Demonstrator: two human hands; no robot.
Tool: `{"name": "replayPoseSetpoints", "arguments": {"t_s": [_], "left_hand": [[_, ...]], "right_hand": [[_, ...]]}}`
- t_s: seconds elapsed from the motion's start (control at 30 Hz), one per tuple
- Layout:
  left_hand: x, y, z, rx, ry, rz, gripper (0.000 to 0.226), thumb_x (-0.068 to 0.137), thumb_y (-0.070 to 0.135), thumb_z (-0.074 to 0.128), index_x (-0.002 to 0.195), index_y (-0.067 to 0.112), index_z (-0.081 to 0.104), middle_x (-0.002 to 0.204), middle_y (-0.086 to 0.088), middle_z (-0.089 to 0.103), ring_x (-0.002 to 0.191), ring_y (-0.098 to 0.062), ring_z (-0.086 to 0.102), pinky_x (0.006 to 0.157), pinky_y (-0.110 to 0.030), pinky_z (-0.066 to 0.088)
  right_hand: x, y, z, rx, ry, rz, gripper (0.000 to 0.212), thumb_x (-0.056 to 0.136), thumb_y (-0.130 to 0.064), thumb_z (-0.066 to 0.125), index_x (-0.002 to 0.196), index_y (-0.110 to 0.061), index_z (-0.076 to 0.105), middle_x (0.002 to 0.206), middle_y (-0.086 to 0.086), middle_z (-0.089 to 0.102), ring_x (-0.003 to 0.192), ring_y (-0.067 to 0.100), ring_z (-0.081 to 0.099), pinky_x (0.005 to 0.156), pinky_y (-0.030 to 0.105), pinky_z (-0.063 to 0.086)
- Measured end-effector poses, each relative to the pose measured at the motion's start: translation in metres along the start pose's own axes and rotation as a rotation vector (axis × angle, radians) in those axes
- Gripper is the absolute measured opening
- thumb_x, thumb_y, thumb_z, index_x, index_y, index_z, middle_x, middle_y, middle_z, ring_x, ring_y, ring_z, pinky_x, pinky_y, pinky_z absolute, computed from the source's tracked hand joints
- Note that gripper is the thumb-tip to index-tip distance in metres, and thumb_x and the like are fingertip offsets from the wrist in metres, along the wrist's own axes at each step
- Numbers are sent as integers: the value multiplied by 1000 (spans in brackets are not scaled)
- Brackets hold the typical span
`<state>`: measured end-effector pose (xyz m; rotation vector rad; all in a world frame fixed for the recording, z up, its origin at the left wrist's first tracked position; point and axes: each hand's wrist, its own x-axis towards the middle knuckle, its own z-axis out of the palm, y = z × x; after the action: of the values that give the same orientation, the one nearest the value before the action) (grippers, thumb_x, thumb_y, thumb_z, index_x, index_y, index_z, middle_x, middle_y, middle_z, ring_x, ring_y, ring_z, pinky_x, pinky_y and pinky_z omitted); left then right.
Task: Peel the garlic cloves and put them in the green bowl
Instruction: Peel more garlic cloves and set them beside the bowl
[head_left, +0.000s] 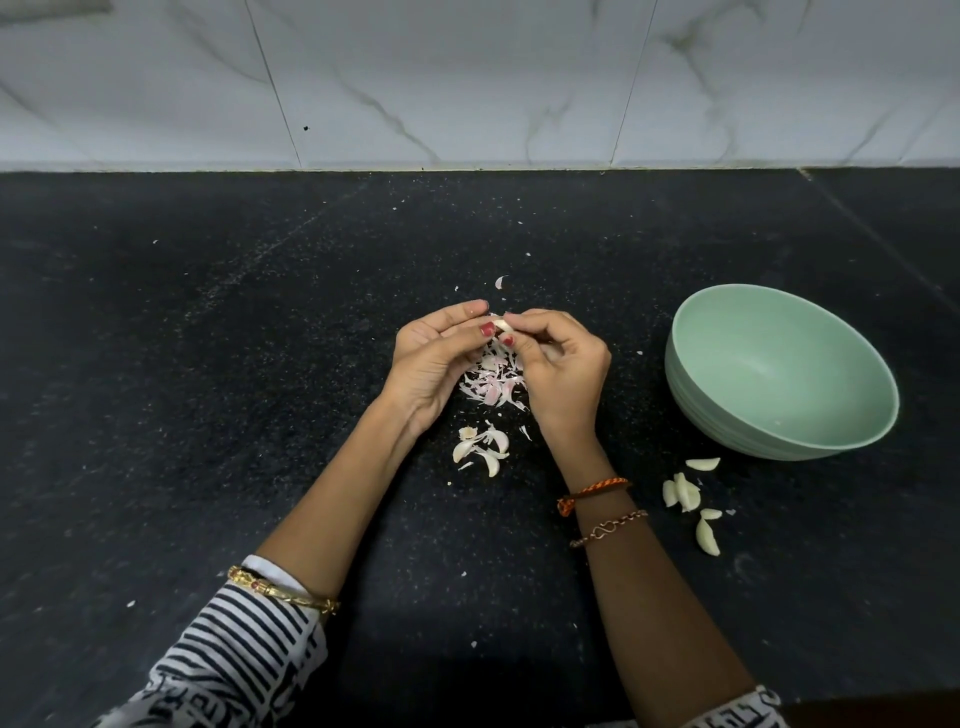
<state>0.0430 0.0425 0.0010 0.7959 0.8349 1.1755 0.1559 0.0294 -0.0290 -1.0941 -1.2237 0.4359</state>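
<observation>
Black stone counter (208, 364) runs under everything, backed by a pale marble wall (467, 78). Over its middle both hands meet on one clove (502, 325): the left hand (431, 364) pinches it between thumb and fingers to steady it, while the right hand (563, 366) nips at its skin with thumb and forefinger, likely stripping the last husk. Directly beneath them lies a heap of pinkish peel (493, 382), placed so scraps drop straight down. Nearer, a few small pieces (480, 447) rest apart; whether they are cloves yet to peel or husks I cannot tell. To the right sits the green bowl (727, 415), which looks empty, and just near of it a cluster of bare cloves (691, 499) waits on the counter, not yet in the bowl, probably to be gathered in one go.
</observation>
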Motion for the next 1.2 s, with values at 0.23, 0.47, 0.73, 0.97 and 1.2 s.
{"name": "replayPoseSetpoints", "arguments": {"t_s": [0.23, 0.47, 0.73, 0.97, 1.2], "left_hand": [[2, -1, -2, -15, 13, 6, 23, 82, -16, 50, 82, 6, 58, 61, -1, 68, 55, -5, 62, 56, -14, 49], [6, -3, -7, -112, 33, -47, 28, 82, -17, 45, 75, 8, 53, 59, -1, 66, 52, -4, 56, 52, -13, 45], [1, -3, 5, -303, 103, -135, 25, 86, -15, 41, 77, 5, 53, 54, -6, 62, 46, -7, 55, 46, -12, 43], [2, -6, 1, 106, 96, 111, 24, 82, -12, 51, 77, 10, 61, 56, 7, 63, 49, 0, 49, 53, -13, 43], [-1, -9, -3, 454, 73, 370, 20, 85, 1, 58, 74, 14, 68, 71, -3, 64, 66, -9, 54, 61, -15, 44]], "right_hand": [[0, 2, -1, -117, -18, -107, 11, 72, 5, 66, 79, -2, 72, 79, -3, 66, 76, 9, 63, 67, 28, 55], [1, 2, -1, -215, -2, -249, 13, 70, 7, 63, 72, -2, 71, 73, 7, 67, 69, 13, 62, 57, 43, 52], [-2, -2, 2, -134, -19, -205, 8, 73, 5, 64, 71, -1, 70, 70, 4, 63, 67, 9, 60, 57, 26, 52], [6, -21, -1, 474, 141, 436, 19, 81, 11, 58, 84, -8, 62, 73, -3, 65, 63, 0, 61, 63, 14, 50], [3, -18, -1, 381, -12, 490, 18, 87, 3, 56, 98, -8, 64, 79, 1, 65, 62, 1, 62, 59, 13, 50]]}}
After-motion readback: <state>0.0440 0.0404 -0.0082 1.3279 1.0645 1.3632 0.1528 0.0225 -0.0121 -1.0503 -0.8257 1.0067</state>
